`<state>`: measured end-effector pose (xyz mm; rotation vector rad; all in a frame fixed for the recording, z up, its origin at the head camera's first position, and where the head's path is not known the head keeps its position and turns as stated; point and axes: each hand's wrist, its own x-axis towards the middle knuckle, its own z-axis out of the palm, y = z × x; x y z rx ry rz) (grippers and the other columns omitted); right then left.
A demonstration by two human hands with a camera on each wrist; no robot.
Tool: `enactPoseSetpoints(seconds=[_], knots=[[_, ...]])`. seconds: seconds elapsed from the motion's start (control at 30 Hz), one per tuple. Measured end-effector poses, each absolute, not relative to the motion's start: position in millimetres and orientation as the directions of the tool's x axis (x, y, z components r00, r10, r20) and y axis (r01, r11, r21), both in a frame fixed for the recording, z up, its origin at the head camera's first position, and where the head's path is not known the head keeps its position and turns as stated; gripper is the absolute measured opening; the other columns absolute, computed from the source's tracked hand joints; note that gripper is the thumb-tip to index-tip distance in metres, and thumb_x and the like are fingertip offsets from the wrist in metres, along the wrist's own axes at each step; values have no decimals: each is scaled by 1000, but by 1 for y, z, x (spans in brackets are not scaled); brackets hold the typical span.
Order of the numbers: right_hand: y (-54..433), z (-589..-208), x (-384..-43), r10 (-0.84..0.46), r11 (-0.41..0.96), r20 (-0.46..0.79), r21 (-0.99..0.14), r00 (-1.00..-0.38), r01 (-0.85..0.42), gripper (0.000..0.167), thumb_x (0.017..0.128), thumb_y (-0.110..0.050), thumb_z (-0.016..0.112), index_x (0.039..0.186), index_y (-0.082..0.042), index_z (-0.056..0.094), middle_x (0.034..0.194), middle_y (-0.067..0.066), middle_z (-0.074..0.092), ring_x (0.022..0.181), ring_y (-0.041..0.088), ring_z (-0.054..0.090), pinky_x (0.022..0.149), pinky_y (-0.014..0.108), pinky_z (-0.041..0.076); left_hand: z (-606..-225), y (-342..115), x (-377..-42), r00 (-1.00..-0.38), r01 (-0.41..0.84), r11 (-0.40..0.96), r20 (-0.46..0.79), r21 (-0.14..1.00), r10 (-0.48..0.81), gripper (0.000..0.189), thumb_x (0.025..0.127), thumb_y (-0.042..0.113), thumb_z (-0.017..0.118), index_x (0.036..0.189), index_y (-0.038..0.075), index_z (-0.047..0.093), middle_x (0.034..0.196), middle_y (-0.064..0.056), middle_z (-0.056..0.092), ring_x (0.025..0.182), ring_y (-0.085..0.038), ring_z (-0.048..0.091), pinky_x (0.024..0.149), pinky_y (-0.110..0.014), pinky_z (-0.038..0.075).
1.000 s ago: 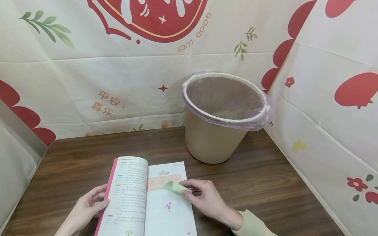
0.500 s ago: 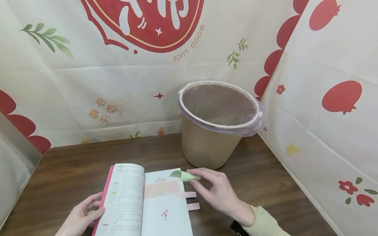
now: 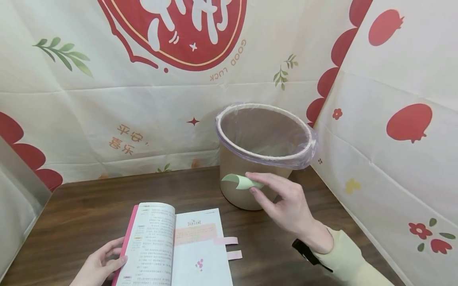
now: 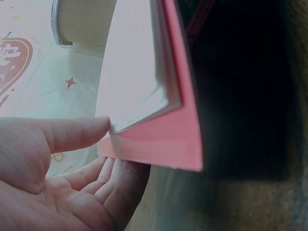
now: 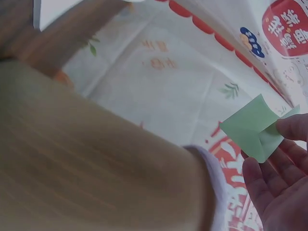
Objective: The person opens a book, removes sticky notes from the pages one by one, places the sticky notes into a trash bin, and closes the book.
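Note:
A curled light-green sticky note (image 3: 244, 182) is pinched between thumb and fingers of my right hand (image 3: 286, 202), in front of the bin (image 3: 236, 194). In the right wrist view the green sticky note (image 5: 252, 127) appears as a bent square sheet. My left hand (image 3: 101, 262) holds the left edge of an open book (image 3: 200, 258) with a pink cover. The left wrist view shows the thumb on the pages and the fingers under the pink cover (image 4: 163, 149). Two pink paper tabs (image 3: 234, 254) stick out from the right page.
The beige bin, lined with a thin purple bag (image 3: 300, 159), stands at the back right of the dark wooden table (image 3: 89, 206). Printed white cloth (image 3: 171, 103) hangs behind and to the right. A black strap (image 3: 307, 252) is on the right wrist.
My right hand has lifted the green sticky note off the right page and carried it up and right toward the bin, uncovering the pink tabs. The left hand still holds the book.

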<state>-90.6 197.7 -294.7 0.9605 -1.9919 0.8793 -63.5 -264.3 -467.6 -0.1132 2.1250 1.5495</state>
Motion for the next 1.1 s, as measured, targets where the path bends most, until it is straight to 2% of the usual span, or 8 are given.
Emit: enactPoseSetpoints(seconds=[0.1,0.23,0.4,0.47,0.63,0.73,0.87,1.1], knots=[[201,-280,-94,-317,478,855,-229,-410,-848,33,105,-27,66,118,0,77,107,16,81,111,0,73,102,13,52,-468,-265,-63,-866,-355,341,-443,871,230,84,104,23,67,158,-16,16,121,-5,70,91,-16,75,80,-36,65],[204,-266,-98,-311,484,860,-223,-405,-846,35,105,-29,66,119,1,77,106,18,81,116,-6,70,102,14,53,-473,-269,-57,-859,-370,336,-456,866,231,85,104,23,67,158,-17,15,120,-5,70,90,-16,74,79,-36,65],[213,-249,-106,-252,524,853,-278,-458,-805,24,94,-8,76,116,2,78,105,21,80,108,-11,70,93,10,55,-472,-270,-55,-874,-346,349,-434,871,217,80,103,19,66,158,-16,19,122,-9,70,89,-12,73,78,-34,64],[218,-240,-110,-203,550,852,-309,-483,-776,28,87,4,78,114,3,78,105,21,80,102,-12,69,90,8,54,-469,-269,-57,-892,-312,361,-402,879,206,77,103,16,66,158,-15,22,123,-13,70,88,-11,72,77,-32,63],[236,-219,-125,-123,646,850,-322,-512,-692,34,81,13,79,113,2,79,100,23,79,94,-18,65,90,6,50,-460,-260,-62,-914,-299,385,-378,873,149,73,102,14,68,159,-7,29,128,-18,69,87,-10,72,75,-31,61],[248,-211,-136,-123,705,834,-309,-538,-639,33,84,10,79,115,1,79,100,24,79,93,-23,62,89,4,47,-456,-255,-65,-916,-307,386,-380,870,129,71,101,14,68,160,-4,32,129,-18,69,87,-10,71,75,-31,60],[259,-206,-148,-146,761,797,-289,-586,-581,30,88,5,76,117,-2,79,101,24,80,88,-26,56,80,3,41,-452,-253,-70,-925,-280,394,-356,876,135,69,102,12,67,159,-5,33,129,-21,68,86,-10,71,74,-31,60],[264,-211,-163,-231,819,711,-226,-665,-527,28,90,-1,77,117,-8,80,93,15,80,66,-17,37,60,10,27,-454,-257,-63,-913,-315,409,-391,856,114,70,101,13,68,159,-3,33,131,-23,67,87,-12,72,75,-31,60]])
